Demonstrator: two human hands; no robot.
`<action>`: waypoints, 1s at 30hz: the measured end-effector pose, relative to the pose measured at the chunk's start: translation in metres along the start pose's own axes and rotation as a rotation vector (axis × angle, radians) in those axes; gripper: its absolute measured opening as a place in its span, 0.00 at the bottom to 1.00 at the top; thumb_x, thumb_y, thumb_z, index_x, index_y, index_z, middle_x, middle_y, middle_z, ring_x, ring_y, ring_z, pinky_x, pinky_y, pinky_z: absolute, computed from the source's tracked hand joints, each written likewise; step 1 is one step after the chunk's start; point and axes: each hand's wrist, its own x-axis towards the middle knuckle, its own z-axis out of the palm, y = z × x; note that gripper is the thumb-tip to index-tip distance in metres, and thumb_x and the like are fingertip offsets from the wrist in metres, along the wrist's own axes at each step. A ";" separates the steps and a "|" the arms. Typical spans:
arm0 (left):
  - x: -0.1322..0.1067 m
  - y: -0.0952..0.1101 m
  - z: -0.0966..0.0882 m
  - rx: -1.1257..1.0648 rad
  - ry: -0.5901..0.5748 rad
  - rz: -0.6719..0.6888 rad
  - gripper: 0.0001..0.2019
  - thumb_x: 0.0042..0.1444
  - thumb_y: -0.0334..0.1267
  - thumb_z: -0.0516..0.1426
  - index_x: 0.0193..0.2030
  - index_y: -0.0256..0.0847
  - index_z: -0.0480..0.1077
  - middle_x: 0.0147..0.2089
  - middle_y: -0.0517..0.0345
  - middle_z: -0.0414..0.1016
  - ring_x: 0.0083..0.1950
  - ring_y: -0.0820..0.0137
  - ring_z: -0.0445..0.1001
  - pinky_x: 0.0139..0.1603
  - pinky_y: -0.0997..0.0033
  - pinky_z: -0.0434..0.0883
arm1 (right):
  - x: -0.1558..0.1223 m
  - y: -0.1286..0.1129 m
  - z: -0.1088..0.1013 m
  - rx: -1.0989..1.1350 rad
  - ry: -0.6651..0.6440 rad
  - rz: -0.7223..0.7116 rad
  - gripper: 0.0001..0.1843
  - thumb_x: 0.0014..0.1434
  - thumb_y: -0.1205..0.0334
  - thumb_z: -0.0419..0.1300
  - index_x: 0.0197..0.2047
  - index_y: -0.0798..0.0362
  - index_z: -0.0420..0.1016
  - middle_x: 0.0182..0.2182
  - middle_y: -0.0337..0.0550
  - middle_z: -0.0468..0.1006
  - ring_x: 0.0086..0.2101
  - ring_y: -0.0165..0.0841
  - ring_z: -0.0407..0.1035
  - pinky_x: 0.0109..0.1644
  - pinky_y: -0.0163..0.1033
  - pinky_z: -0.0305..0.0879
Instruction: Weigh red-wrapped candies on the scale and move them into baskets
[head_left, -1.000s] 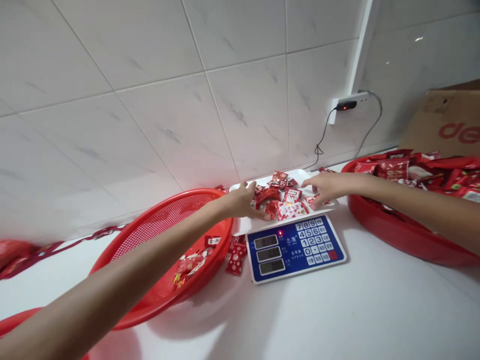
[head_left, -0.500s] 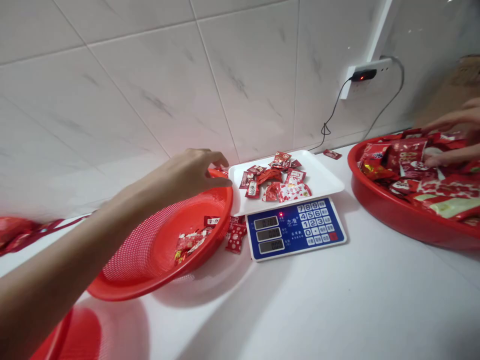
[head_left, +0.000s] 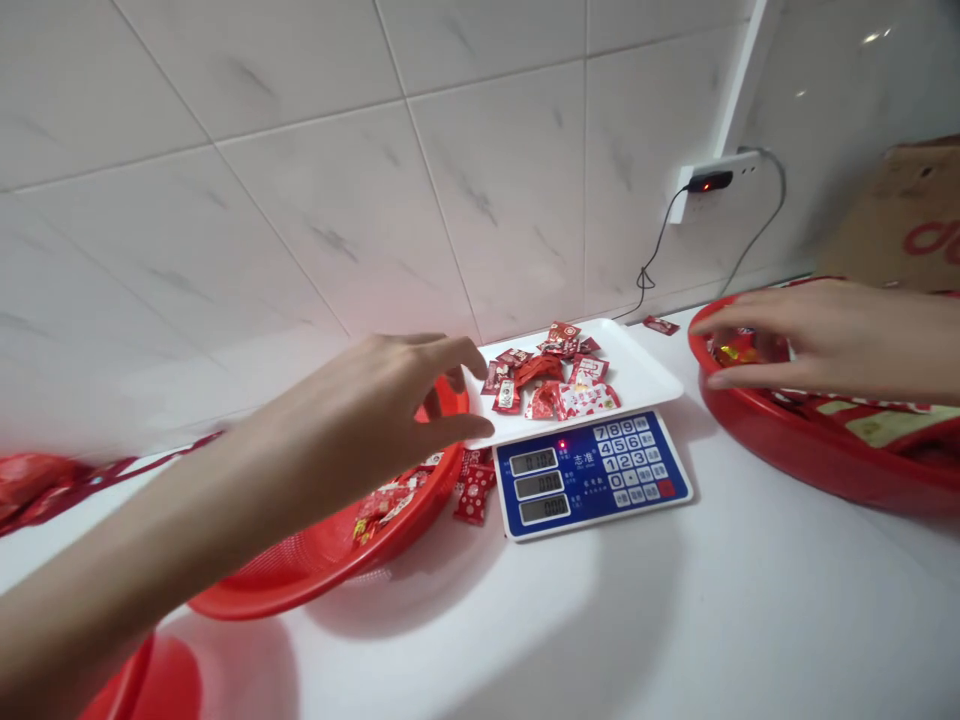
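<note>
My left hand [head_left: 420,400] reaches over the red strainer basket [head_left: 277,590] to the left edge of a white weighing tray [head_left: 645,370]. Its fingers are bent and apart, with nothing in them. Several small red-wrapped packets [head_left: 589,400] lie in a pile on the tray, which sits on a blue digital scale [head_left: 592,475] with lit displays. At the right, my right hand [head_left: 817,335] hovers over the near part of a large red basin [head_left: 780,435] of wrapped packets. Thumb and fingers are spread, holding nothing visible.
Loose red packets [head_left: 474,492] lie between basket and scale, and another packet [head_left: 660,325] sits behind the tray. A cable [head_left: 643,275] runs down from a wall socket [head_left: 679,205]. Behind the basin stands a cardboard box [head_left: 900,220]. Another red container [head_left: 139,670] is at the lower left.
My right hand has lifted out of the packets in the basin and moved left to above its rim. My left hand has shifted right, to the tray's edge, with its thumb spread wider.
</note>
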 end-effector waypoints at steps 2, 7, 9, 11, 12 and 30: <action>0.021 0.003 0.014 -0.074 -0.082 -0.028 0.29 0.54 0.56 0.58 0.60 0.46 0.69 0.50 0.49 0.78 0.39 0.59 0.78 0.38 0.62 0.72 | 0.026 -0.019 0.010 0.014 -0.116 -0.019 0.42 0.54 0.41 0.64 0.68 0.50 0.70 0.62 0.56 0.73 0.56 0.53 0.70 0.58 0.55 0.68; 0.089 -0.002 0.079 -0.234 -0.291 -0.155 0.70 0.33 0.65 0.69 0.77 0.38 0.42 0.79 0.25 0.39 0.75 0.29 0.52 0.67 0.39 0.63 | 0.105 -0.040 0.058 0.033 -0.426 -0.089 0.88 0.32 0.39 0.77 0.78 0.68 0.27 0.76 0.68 0.29 0.74 0.59 0.29 0.76 0.58 0.38; 0.108 -0.006 0.106 -0.244 -0.290 -0.198 0.77 0.26 0.67 0.71 0.78 0.38 0.35 0.79 0.22 0.29 0.77 0.22 0.35 0.68 0.26 0.54 | 0.127 -0.041 0.075 0.037 -0.508 -0.118 0.93 0.29 0.36 0.77 0.77 0.68 0.21 0.75 0.68 0.22 0.74 0.57 0.22 0.76 0.61 0.30; 0.119 -0.011 0.127 -0.271 -0.279 -0.207 0.79 0.26 0.69 0.70 0.78 0.40 0.31 0.79 0.22 0.27 0.77 0.22 0.30 0.67 0.20 0.49 | 0.140 -0.037 0.086 0.067 -0.571 -0.140 0.93 0.29 0.33 0.76 0.77 0.66 0.19 0.75 0.66 0.22 0.74 0.56 0.23 0.76 0.62 0.31; 0.121 -0.013 0.135 -0.292 -0.270 -0.201 0.79 0.27 0.70 0.70 0.78 0.41 0.29 0.79 0.23 0.28 0.77 0.23 0.30 0.68 0.20 0.48 | 0.143 -0.035 0.090 0.093 -0.597 -0.149 0.92 0.29 0.32 0.75 0.78 0.64 0.20 0.75 0.64 0.22 0.74 0.56 0.25 0.76 0.61 0.33; 0.152 -0.012 0.136 -0.622 -0.045 0.045 0.51 0.43 0.37 0.69 0.73 0.31 0.53 0.67 0.33 0.67 0.64 0.49 0.71 0.66 0.51 0.69 | 0.117 -0.050 0.097 0.571 -0.377 0.102 0.45 0.45 0.65 0.67 0.66 0.55 0.61 0.33 0.41 0.77 0.29 0.35 0.71 0.26 0.36 0.65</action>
